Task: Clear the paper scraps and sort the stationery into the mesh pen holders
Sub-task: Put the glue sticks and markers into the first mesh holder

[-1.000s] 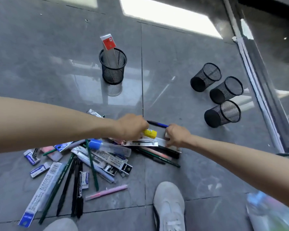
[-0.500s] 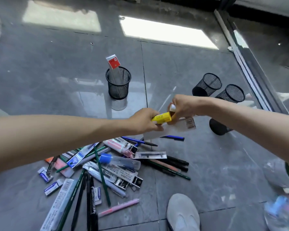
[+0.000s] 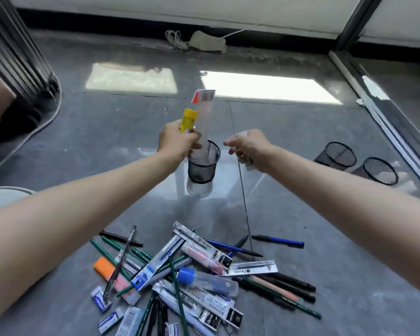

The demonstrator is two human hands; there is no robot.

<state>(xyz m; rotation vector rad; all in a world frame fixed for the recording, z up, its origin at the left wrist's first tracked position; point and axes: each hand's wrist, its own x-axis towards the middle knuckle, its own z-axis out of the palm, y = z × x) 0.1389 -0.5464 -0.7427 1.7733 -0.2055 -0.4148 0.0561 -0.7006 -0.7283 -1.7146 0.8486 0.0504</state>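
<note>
the left hand [image 3: 177, 139] grips a yellow glue stick [image 3: 189, 118] just above the left rim of the upright mesh holder [image 3: 203, 166], the stick's long axis near vertical, beside the long packet [image 3: 205, 117] standing inside. the right hand [image 3: 247, 146] hovers right of the holder with loose fingers. i cannot tell whether it holds anything.

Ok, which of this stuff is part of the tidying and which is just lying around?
Part of the job: yellow glue stick in left hand; upright mesh holder with long packets; two tipped mesh holders; pile of pens, pencils, erasers.
Just lying about: coiled white cord; crumpled cloth.
</note>
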